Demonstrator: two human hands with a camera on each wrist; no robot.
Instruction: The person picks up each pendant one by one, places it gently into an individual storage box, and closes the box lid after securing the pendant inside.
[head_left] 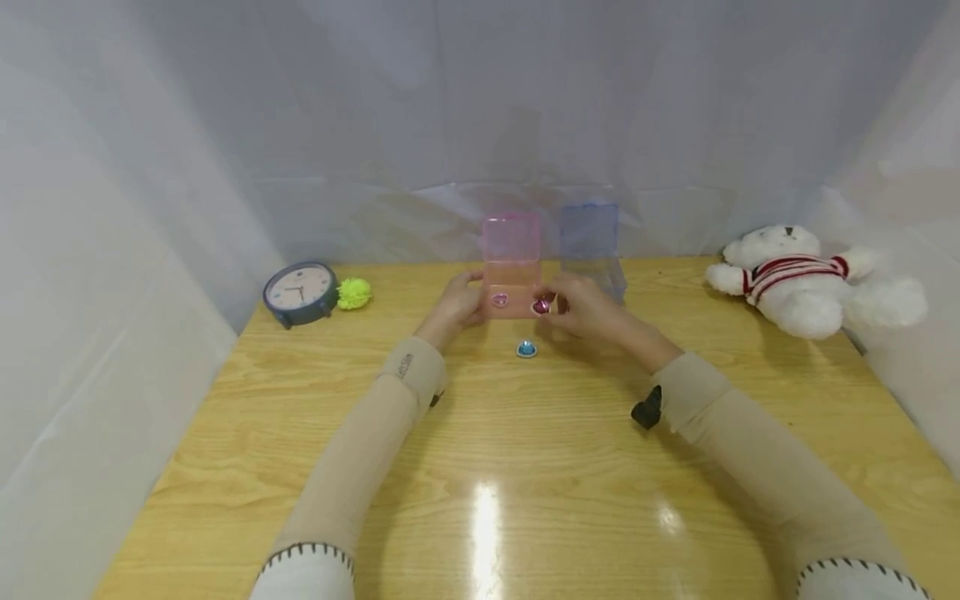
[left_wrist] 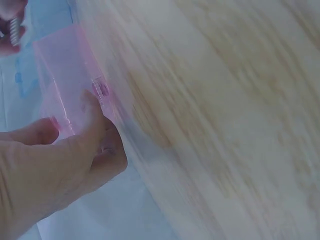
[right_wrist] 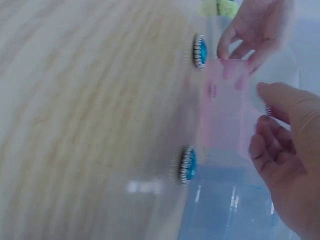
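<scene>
A pink see-through box [head_left: 512, 275] stands with its lid raised. My left hand [head_left: 454, 303] holds its left side, thumb against the near wall in the left wrist view. One pink gem [head_left: 500, 299] with a silvery rim lies inside. At the box's right front, my right hand [head_left: 588, 308] pinches a dark pink gem [head_left: 540, 307]; in the right wrist view the fingers mostly hide it. A blue gem [head_left: 527, 349] lies on the table before the box. The right wrist view shows another blue gem [right_wrist: 187, 166] near the blue box, not visible in the head view.
Behind my right hand a blue see-through box [head_left: 590, 232] stands with its lid up. A clock [head_left: 302, 292] and a yellow-green fuzzy ball [head_left: 354, 293] sit at the left. On the right lies a white plush bear [head_left: 802, 283]. Pale sheeting [head_left: 450, 125] hangs behind the table.
</scene>
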